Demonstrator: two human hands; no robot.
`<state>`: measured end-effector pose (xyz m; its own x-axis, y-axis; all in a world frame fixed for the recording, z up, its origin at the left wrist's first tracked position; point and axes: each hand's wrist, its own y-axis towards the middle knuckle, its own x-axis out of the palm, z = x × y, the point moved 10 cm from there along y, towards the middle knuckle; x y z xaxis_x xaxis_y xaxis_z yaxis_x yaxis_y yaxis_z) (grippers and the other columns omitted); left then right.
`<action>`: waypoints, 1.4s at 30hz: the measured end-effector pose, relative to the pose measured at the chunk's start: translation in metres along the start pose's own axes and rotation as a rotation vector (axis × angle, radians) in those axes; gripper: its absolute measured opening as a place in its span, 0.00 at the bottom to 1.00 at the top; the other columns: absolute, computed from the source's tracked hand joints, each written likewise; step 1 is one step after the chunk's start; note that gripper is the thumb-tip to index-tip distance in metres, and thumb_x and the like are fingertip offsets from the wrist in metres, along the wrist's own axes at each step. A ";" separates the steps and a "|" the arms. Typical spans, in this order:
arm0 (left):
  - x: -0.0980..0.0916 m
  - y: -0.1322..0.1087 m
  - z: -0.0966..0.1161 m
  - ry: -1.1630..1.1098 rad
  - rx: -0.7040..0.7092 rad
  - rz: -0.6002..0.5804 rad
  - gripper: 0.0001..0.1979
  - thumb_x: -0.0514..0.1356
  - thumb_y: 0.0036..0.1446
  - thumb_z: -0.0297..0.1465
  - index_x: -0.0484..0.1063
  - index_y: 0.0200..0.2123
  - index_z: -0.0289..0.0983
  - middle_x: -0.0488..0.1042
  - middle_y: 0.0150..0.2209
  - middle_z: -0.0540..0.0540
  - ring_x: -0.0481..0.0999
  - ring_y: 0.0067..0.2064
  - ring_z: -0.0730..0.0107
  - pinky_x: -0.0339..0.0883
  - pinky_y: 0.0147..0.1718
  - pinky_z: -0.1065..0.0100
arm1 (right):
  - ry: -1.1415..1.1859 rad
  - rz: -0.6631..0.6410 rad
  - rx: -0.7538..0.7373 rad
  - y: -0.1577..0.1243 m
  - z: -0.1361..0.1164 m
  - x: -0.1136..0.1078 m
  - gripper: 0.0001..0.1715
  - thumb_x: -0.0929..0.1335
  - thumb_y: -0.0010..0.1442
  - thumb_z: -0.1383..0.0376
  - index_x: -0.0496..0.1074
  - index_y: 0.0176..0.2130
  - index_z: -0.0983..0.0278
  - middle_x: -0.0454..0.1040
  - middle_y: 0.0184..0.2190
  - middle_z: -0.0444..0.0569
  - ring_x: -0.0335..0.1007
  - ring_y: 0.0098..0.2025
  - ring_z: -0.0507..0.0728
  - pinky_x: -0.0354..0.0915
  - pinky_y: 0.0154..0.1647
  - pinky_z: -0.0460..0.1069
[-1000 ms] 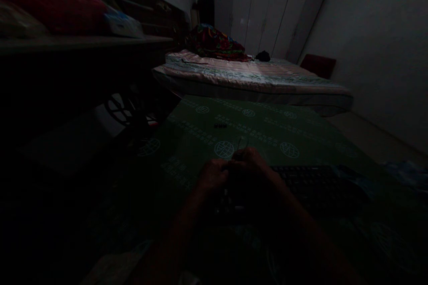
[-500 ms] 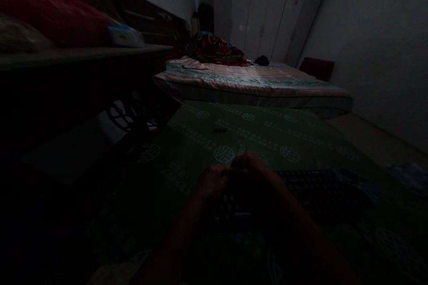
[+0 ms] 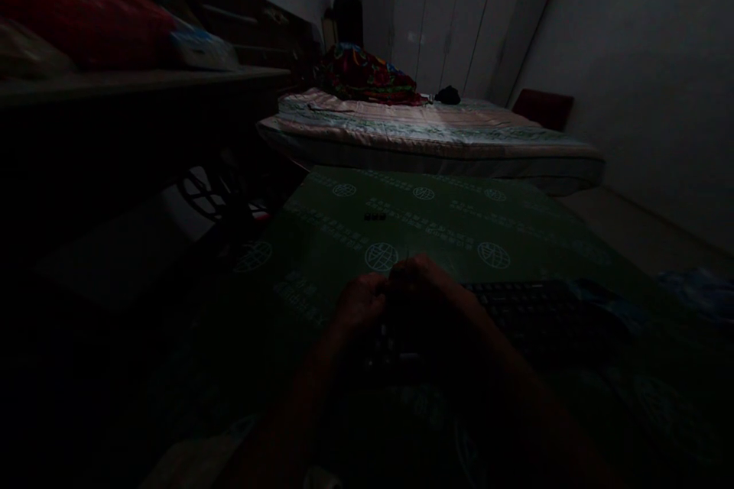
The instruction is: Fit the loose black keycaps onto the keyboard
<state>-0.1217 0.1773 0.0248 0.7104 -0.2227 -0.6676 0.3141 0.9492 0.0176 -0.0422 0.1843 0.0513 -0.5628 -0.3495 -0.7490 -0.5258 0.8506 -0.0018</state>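
Note:
The scene is very dark. My left hand (image 3: 360, 302) and my right hand (image 3: 431, 287) meet above the left part of a black keyboard (image 3: 531, 312), both with fingers curled in. From my right fingers a thin wire end of what looks like a keycap puller (image 3: 407, 254) points forward. My left fingertips touch or nearly touch the right hand; what they pinch is lost in shadow. A short row of small black keycaps (image 3: 375, 217) lies farther off on the green printed tabletop (image 3: 310, 237).
Beyond the table's far edge stands a bed (image 3: 436, 122) with a patterned red blanket (image 3: 370, 76). At left is a shelf-like surface (image 3: 246, 76) bearing a red bag (image 3: 86, 15), with a dark spoked wheel (image 3: 200, 191) below. A white wardrobe (image 3: 441, 23) stands at the back.
The view has shifted slightly, so the scene sits a little higher. The wire loops that stood out before my right hand now show only as a thin line. Both hands stay together.

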 end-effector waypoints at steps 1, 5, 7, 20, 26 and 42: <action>0.000 0.000 0.000 -0.002 0.002 0.000 0.08 0.54 0.45 0.27 0.73 0.27 0.36 0.73 0.26 0.50 0.73 0.33 0.67 0.62 0.28 0.73 | -0.022 -0.003 -0.002 0.001 -0.001 0.000 0.15 0.66 0.57 0.61 0.71 0.24 0.68 0.64 0.18 0.41 0.57 0.22 0.47 0.47 0.22 0.42; -0.001 0.000 0.001 -0.009 0.007 0.002 0.08 0.54 0.45 0.27 0.74 0.27 0.35 0.73 0.27 0.49 0.73 0.33 0.67 0.63 0.29 0.73 | -0.056 -0.004 -0.002 0.003 0.000 0.001 0.13 0.66 0.56 0.63 0.71 0.24 0.67 0.63 0.18 0.41 0.55 0.22 0.46 0.47 0.22 0.42; 0.000 0.001 0.002 -0.015 0.008 -0.001 0.09 0.54 0.44 0.27 0.74 0.28 0.35 0.74 0.28 0.48 0.74 0.34 0.66 0.64 0.30 0.72 | -0.042 -0.003 -0.005 0.003 0.004 0.003 0.13 0.66 0.55 0.63 0.71 0.24 0.67 0.63 0.18 0.41 0.55 0.22 0.46 0.47 0.22 0.42; 0.000 0.000 0.000 -0.033 -0.003 -0.001 0.10 0.55 0.44 0.26 0.75 0.30 0.35 0.76 0.31 0.48 0.75 0.36 0.66 0.65 0.32 0.72 | -0.150 0.001 -0.007 0.004 -0.003 0.001 0.10 0.66 0.57 0.68 0.70 0.25 0.66 0.67 0.20 0.43 0.58 0.23 0.47 0.47 0.22 0.42; -0.003 -0.001 0.002 -0.031 -0.027 0.021 0.06 0.55 0.43 0.24 0.72 0.24 0.35 0.72 0.25 0.49 0.72 0.31 0.68 0.62 0.26 0.74 | -0.374 -0.040 -0.051 0.012 0.004 0.018 0.10 0.65 0.58 0.64 0.75 0.35 0.64 0.76 0.28 0.49 0.68 0.28 0.52 0.52 0.25 0.44; 0.000 0.001 -0.002 -0.133 -0.058 -0.010 0.11 0.55 0.41 0.27 0.72 0.31 0.35 0.74 0.29 0.49 0.73 0.34 0.65 0.64 0.28 0.73 | -0.395 -0.005 0.038 0.015 0.008 0.015 0.17 0.63 0.60 0.57 0.75 0.41 0.63 0.77 0.33 0.52 0.70 0.33 0.55 0.55 0.28 0.44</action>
<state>-0.1229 0.1785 0.0237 0.7858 -0.2563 -0.5629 0.2873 0.9572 -0.0348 -0.0530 0.1948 0.0347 -0.2676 -0.1817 -0.9462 -0.4996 0.8659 -0.0250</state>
